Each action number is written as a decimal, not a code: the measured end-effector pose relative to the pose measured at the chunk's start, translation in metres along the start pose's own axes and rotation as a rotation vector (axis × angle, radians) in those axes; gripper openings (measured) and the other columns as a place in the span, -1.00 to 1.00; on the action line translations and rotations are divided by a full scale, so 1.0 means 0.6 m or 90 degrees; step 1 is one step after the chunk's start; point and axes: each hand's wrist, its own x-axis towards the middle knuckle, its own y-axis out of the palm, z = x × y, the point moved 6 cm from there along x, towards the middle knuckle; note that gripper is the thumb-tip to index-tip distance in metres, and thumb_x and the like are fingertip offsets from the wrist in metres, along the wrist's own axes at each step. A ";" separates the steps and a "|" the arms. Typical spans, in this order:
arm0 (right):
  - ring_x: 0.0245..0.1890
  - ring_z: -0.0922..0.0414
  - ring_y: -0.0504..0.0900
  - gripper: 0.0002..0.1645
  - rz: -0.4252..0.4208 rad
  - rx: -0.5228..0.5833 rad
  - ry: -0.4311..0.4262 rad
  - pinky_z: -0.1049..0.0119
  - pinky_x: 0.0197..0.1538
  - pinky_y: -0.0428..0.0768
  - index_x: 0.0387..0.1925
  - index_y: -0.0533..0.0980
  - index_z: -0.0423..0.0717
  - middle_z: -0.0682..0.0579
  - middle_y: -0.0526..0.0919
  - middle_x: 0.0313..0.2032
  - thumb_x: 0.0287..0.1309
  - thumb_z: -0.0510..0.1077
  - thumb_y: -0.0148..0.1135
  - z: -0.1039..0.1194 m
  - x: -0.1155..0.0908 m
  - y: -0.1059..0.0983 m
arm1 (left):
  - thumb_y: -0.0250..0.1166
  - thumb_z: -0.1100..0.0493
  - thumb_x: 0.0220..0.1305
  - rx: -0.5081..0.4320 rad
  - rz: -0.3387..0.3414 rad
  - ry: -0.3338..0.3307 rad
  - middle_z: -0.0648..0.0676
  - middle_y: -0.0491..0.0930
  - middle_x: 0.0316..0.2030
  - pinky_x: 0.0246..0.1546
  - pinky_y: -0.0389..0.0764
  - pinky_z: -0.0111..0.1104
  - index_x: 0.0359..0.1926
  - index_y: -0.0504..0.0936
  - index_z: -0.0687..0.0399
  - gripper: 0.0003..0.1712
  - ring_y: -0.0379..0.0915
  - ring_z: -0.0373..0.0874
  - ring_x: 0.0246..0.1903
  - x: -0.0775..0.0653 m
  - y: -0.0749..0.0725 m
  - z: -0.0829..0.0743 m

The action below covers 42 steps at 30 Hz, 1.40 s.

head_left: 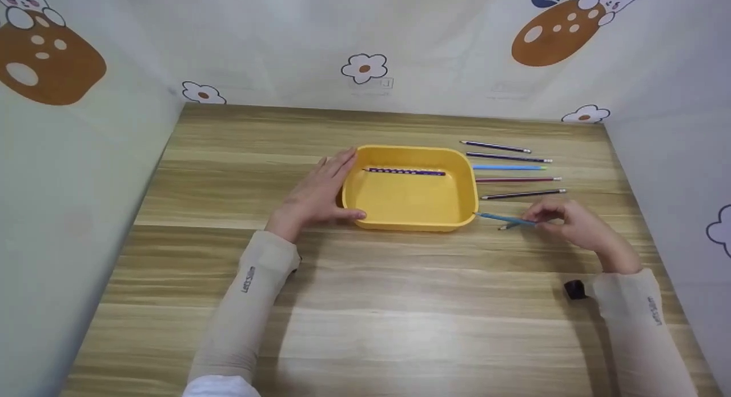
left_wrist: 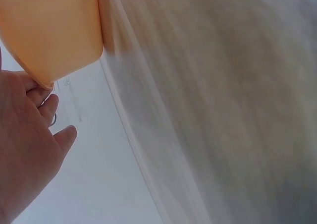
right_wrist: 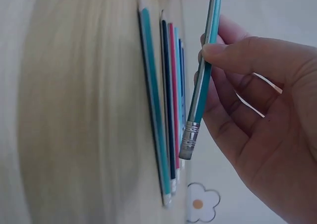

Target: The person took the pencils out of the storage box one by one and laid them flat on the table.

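My left hand (head_left: 317,194) rests against the left end of a yellow plastic tray (head_left: 408,224). Its fingers lie extended along the tray's side, and the thumb touches the front rim. In the right wrist view, my right hand (right_wrist: 257,95) pinches a teal pencil (right_wrist: 198,97) between thumb and fingers, its metal band and eraser end pointing down in that view. The head view has this pencil's tip pointing left, close to the tray's right corner. Inside the tray lies a dark patterned pencil (head_left: 405,171). A second teal pencil (right_wrist: 156,115) lies on the table beneath the right hand.
Several pencils lie roughly parallel right of the tray, among them a light blue pencil (head_left: 511,167), a red pencil (head_left: 519,180) and a dark pencil (head_left: 522,194). The wood-patterned table (head_left: 365,305) meets printed walls (head_left: 285,48) at its back and sides.
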 end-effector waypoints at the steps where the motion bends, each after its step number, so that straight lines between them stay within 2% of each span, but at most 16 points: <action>1: -0.23 0.44 0.62 -0.69 -0.004 0.003 -0.003 0.67 -0.13 0.58 -0.19 0.67 -0.26 -0.09 0.73 -0.24 0.08 -0.56 0.22 -0.004 -0.006 0.000 | 0.31 -0.56 0.00 0.000 0.000 0.001 -0.14 -0.38 0.61 0.63 -0.30 -0.12 0.61 -0.30 -0.13 0.42 -0.41 -0.15 0.61 0.000 0.000 0.000; 8: -0.26 0.47 0.60 -0.72 -0.038 0.023 -0.004 0.70 -0.18 0.56 -0.23 0.65 -0.34 0.21 0.71 -0.25 0.03 -0.60 0.24 -0.038 -0.045 -0.010 | 0.31 -0.56 0.00 -0.002 0.001 0.001 -0.14 -0.38 0.61 0.63 -0.30 -0.12 0.61 -0.29 -0.12 0.42 -0.42 -0.15 0.61 0.001 -0.001 -0.002; 13: -0.29 0.49 0.58 -0.73 -0.023 -0.007 0.014 0.70 -0.23 0.55 -0.25 0.66 -0.32 0.19 0.71 -0.31 0.02 -0.60 0.26 -0.059 -0.060 -0.013 | 0.32 -0.54 0.00 -0.004 0.001 0.000 -0.12 -0.36 0.62 0.63 -0.30 -0.12 0.61 -0.27 -0.09 0.42 -0.40 -0.14 0.61 0.000 -0.002 -0.002; 18: -0.28 0.51 0.59 -0.71 0.000 -0.039 0.027 0.69 -0.24 0.56 -0.26 0.68 -0.26 0.04 0.75 -0.32 0.01 -0.58 0.27 -0.067 -0.067 -0.011 | 0.34 -0.53 -0.01 -0.003 -0.002 0.006 -0.07 -0.31 0.62 0.63 -0.29 -0.12 0.61 -0.24 -0.04 0.42 -0.37 -0.12 0.61 0.001 -0.002 -0.001; 22: -0.25 0.54 0.57 -0.68 0.004 -0.075 0.038 0.70 -0.23 0.55 -0.26 0.70 -0.21 -0.09 0.76 -0.29 0.00 -0.57 0.27 -0.064 -0.064 -0.011 | 0.35 -0.53 -0.02 0.000 -0.005 0.008 -0.04 -0.27 0.62 0.63 -0.26 -0.11 0.61 -0.22 -0.02 0.43 -0.35 -0.11 0.61 0.002 -0.001 -0.001; 31: -0.21 0.61 0.48 -0.68 0.007 -0.142 0.114 0.75 -0.16 0.45 -0.24 0.72 -0.06 -0.05 0.77 -0.23 0.09 -0.49 0.30 -0.074 -0.040 -0.023 | 0.35 -0.53 -0.02 0.003 -0.002 0.002 -0.05 -0.29 0.62 0.63 -0.26 -0.11 0.61 -0.24 -0.03 0.44 -0.35 -0.11 0.61 0.001 -0.003 -0.001; 42: -0.20 0.66 0.44 -0.70 -0.010 -0.143 0.122 0.84 -0.12 0.37 -0.23 0.73 -0.10 -0.12 0.77 -0.19 0.13 -0.48 0.27 -0.087 -0.018 -0.029 | 0.33 -0.55 -0.03 0.005 -0.001 -0.005 -0.09 -0.32 0.62 0.63 -0.26 -0.11 0.61 -0.25 -0.07 0.43 -0.36 -0.12 0.61 0.000 -0.004 -0.001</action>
